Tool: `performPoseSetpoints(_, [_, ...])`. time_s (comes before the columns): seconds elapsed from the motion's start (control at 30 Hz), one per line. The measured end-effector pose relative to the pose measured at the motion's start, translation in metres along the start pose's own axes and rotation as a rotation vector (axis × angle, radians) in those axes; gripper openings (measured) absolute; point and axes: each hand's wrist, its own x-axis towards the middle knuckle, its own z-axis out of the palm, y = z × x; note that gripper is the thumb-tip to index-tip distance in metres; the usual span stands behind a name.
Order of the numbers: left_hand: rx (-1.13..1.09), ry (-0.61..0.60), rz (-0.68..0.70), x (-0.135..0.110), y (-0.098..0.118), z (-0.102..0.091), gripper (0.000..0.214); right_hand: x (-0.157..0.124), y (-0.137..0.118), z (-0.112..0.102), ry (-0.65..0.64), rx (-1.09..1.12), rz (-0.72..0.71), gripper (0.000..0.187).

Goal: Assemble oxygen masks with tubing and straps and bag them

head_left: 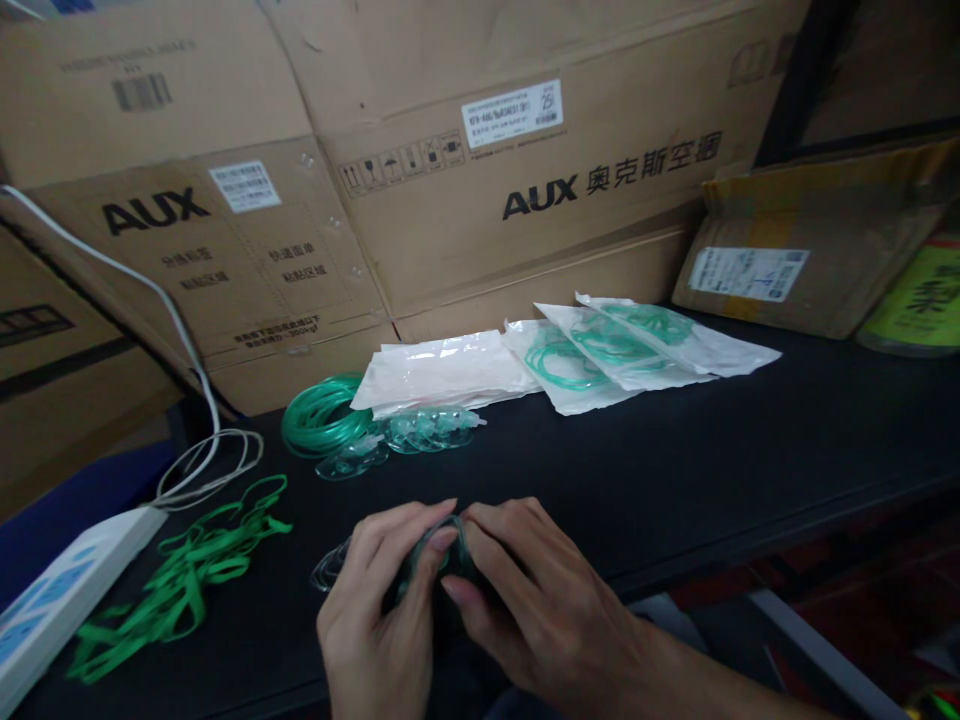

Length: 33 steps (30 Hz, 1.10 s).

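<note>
Near the table's front edge, my left hand and my right hand meet around a clear green plastic oxygen mask. The fingers of both hands are closed on its rim, and much of the mask is hidden behind them. Beside my left hand lie several thin, clear loops, partly covered by it. Farther back, a few similar clear green masks are nested in a row, with a single mask to their left. A coil of green tubing rests behind that one.
Green elastic straps lie tangled at left, beside a white power strip and its cable. White pouches and several packs with green tubing lie at the back. Cardboard boxes wall off the rear; a smaller carton stands right.
</note>
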Motion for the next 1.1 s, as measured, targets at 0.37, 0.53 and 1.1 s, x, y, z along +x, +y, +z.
performPoseSetpoints(0.37, [-0.123,-0.091,-0.164,0.006,0.001,0.000,0.005,0.001,0.000,0.005,-0.029,-0.036,0.048,0.018])
performPoseSetpoints(0.53, [-0.149,-0.109,-0.223,0.005,0.002,0.000,0.006,-0.002,-0.001,0.008,-0.031,-0.144,-0.010,0.023])
performPoseSetpoints(1.1, [-0.124,0.154,-0.288,-0.005,0.006,0.006,0.010,0.005,-0.003,-0.001,-0.058,0.009,0.051,0.025])
